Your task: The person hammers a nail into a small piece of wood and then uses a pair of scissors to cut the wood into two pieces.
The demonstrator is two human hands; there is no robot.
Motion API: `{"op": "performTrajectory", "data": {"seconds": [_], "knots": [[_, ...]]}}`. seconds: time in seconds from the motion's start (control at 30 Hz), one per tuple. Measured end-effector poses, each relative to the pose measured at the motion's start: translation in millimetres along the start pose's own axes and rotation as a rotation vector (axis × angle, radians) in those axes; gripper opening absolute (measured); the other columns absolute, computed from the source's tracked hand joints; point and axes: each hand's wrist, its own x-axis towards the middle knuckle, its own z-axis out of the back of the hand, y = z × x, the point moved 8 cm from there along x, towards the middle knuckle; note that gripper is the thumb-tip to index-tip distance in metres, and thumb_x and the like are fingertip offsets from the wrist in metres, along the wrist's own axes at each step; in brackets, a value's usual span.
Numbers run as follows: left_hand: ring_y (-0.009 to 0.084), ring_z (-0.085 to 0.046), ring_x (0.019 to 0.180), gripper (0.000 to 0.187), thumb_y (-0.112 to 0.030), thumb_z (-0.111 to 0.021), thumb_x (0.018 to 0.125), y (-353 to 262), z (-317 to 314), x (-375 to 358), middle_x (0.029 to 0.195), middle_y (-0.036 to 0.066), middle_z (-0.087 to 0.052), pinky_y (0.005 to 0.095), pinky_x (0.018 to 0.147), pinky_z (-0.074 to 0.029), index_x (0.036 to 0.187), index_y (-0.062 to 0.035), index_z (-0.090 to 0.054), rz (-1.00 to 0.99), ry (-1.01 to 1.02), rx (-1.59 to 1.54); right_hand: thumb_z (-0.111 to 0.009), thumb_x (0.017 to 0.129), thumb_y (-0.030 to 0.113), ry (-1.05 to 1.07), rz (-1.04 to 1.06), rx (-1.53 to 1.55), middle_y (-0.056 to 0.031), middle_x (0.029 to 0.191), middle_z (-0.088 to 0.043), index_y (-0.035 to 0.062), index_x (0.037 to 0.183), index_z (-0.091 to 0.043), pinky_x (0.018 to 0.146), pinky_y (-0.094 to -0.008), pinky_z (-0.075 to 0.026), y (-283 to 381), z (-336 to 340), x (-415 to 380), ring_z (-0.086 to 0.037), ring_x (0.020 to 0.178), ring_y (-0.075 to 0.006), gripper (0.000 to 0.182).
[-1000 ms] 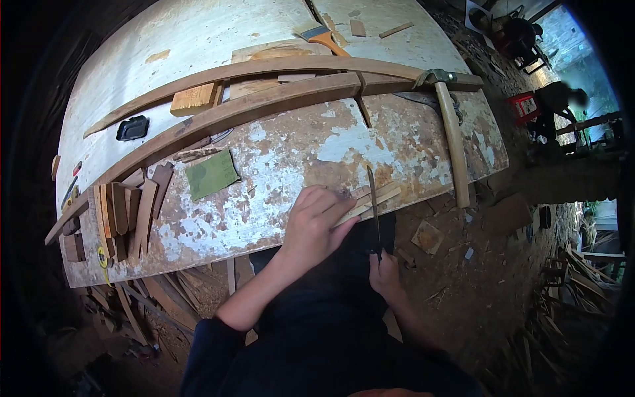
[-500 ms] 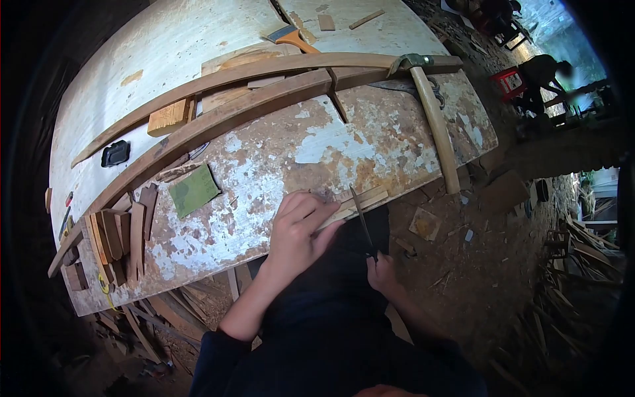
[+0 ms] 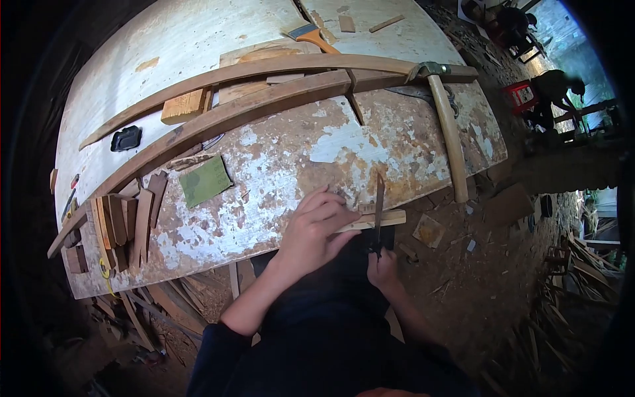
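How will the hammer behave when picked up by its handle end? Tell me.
The hammer should feel stiff, given its thick wooden handle. Its metal head probably makes the far end heavy and apt to dip. The head rests on curved wood, so it might slip or twist if pushed.

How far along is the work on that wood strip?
Done: the wood strip already looks sawn or split down to a narrow length. In hand: left hand holds it at the table edge; right hand holds a blade across it. Left: probably the blade work, since strip shows on both sides of the blade. Can't tell how deep any cut goes.
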Motion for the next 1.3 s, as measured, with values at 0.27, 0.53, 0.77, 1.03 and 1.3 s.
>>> {"op": "performTrajectory", "data": {"seconds": [0.27,0.53,0.77,1.03,1.3], "knots": [[0.0314,-0.071,0.121,0.033,-0.012,-0.093,0.081,-6,-16,-15,0.093,0.006,-0.072,0.06,0.121,-0.044,0.112,-0.0072,-0.085,0.031,-0.057,0.044,-0.066,0.099,0.011,-0.038,-0.039,-0.013,-0.0271,0.085,-0.073,-0.0074,0.101,-0.069,0.079,-0.0588,-0.054,-14,1,-9,-0.07,0.083,-0.0531,0.019],[0.0326,-0.067,0.139,0.03,-0.018,-0.092,0.085,-13,-16,-15,0.091,0.0,-0.073,0.0727,0.131,-0.018,0.113,-0.0117,-0.086,-0.032,-0.054,0.214,-0.066,0.099,0.011,-0.037,-0.072,0.021,-0.0307,0.083,-0.07,-0.0118,0.098,-0.067,0.079,-0.0605,-0.053,-46,-11,-30,-0.07,0.084,-0.0544,0.023],[0.0305,-0.067,0.139,0.031,-0.019,-0.092,0.084,-15,-13,-13,0.089,0.001,-0.071,0.0734,0.131,-0.017,0.114,-0.0109,-0.085,-0.03,-0.022,0.206,-0.067,0.099,0.012,-0.06,-0.05,-0.081,-0.0328,0.083,-0.069,-0.0102,0.096,-0.067,0.077,-0.0612,-0.053,1,9,-4,-0.069,0.083,-0.056,0.023],[0.0296,-0.066,0.14,0.028,-0.015,-0.092,0.084,-4,-4,-4,0.091,0.002,-0.071,0.0721,0.133,-0.016,0.111,-0.0093,-0.085,-0.009,-0.061,0.268,-0.066,0.104,0.018,0.042,-0.185,0.017,-0.0336,0.086,-0.07,-0.0122,0.102,-0.068,0.081,-0.0593,-0.055,-20,-3,-29,-0.069,0.087,-0.0566,0.03],[0.0283,-0.066,0.139,0.032,-0.016,-0.092,0.083,-5,-2,-7,0.094,0.003,-0.07,0.0723,0.132,-0.02,0.113,-0.0082,-0.084,-0.019,-0.001,0.178,-0.065,0.105,0.018,0.094,-0.176,0.01,-0.0362,0.09,-0.07,-0.0129,0.105,-0.068,0.082,-0.0605,-0.054,0,3,-15,-0.068,0.09,-0.0582,0.031]]}}
